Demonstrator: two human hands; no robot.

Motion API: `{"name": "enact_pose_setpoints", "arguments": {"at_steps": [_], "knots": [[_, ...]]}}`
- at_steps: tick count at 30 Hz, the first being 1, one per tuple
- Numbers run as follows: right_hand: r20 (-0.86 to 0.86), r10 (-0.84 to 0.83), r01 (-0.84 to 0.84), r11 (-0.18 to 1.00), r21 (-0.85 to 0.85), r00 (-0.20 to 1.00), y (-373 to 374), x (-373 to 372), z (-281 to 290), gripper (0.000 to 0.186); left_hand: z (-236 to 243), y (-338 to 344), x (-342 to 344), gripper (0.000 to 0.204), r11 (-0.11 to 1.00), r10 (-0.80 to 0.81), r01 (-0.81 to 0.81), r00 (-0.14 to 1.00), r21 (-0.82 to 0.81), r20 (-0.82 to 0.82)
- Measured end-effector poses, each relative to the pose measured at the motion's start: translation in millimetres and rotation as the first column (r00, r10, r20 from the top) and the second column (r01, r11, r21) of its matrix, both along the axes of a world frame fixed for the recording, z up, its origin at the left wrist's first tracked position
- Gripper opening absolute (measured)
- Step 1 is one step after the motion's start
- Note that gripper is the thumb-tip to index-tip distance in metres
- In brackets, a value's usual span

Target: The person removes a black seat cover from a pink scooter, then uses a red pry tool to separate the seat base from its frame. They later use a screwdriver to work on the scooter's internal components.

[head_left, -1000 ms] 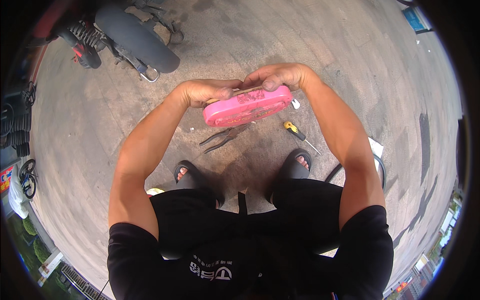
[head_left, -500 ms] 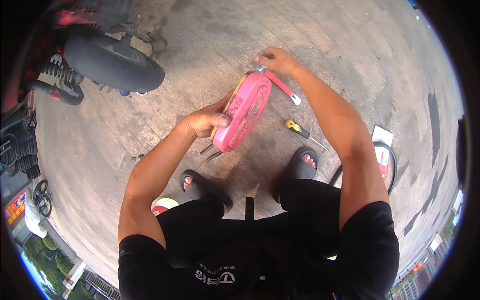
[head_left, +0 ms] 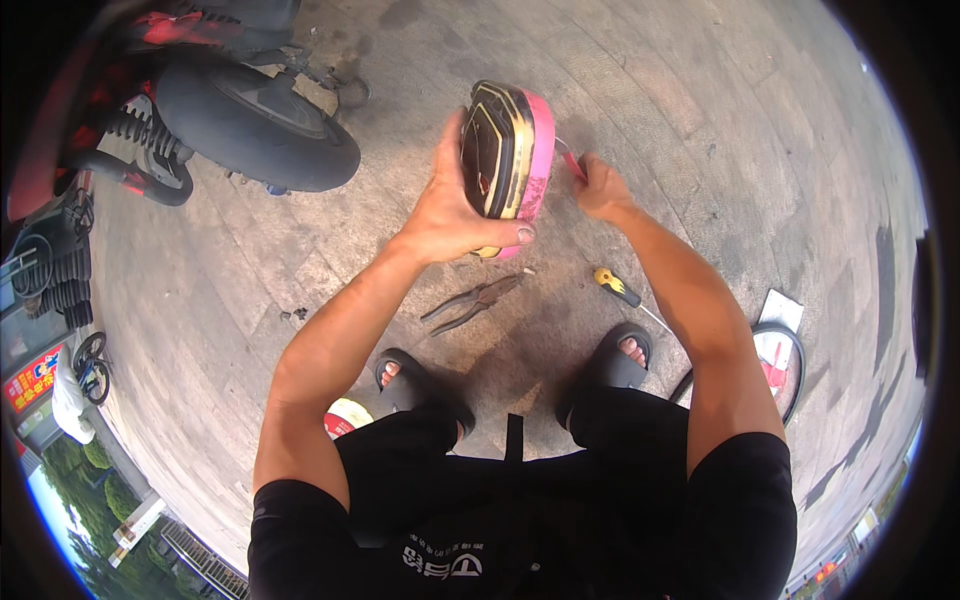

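My left hand (head_left: 450, 205) grips a pink rounded part (head_left: 540, 140) from its left side, thumb across its lower end. Its back, a dark hollow with cream and black layered edges, is turned toward me; the pink face is mostly hidden on the right. My right hand (head_left: 604, 188) is closed around a red-handled tool (head_left: 573, 165) with a thin metal end. That end points at the part's pink side; whether it touches, I cannot tell. Below the part lie worn pliers (head_left: 475, 300) with spread handles. A yellow-and-black screwdriver (head_left: 618, 287) lies below my right hand.
A scooter's black tyre (head_left: 250, 125) stands at the upper left. My feet, in black sandals (head_left: 420, 385), rest on the paved floor. Beyond my right forearm lie a black hose loop (head_left: 797, 375) and a white-and-red item (head_left: 775, 345). A round white-and-red container (head_left: 345, 415) sits by my left leg.
My left hand has raised the pink part and turned its back toward me, uncovering the pliers. My right hand has moved lower and right, now gripping the red tool by its handle.
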State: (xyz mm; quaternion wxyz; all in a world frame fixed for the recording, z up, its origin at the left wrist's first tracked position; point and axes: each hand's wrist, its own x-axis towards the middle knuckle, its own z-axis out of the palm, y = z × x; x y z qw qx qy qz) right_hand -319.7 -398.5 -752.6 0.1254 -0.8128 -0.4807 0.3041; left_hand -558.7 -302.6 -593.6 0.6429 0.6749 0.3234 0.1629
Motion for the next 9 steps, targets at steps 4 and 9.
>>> {"name": "enact_pose_setpoints", "arguments": {"at_steps": [4,9], "knots": [[-0.369,-0.089,0.165,0.970,0.180,0.925,16,8,28,0.025,10,2,-2,0.142,0.962,0.075,-0.010,0.971,0.273,-0.228],[-0.945,-0.128,0.368,0.930,-0.008,0.302,26,-4,114,0.035,32,-6,3,0.132,0.940,0.170,-0.028,0.902,0.339,-0.396]]}}
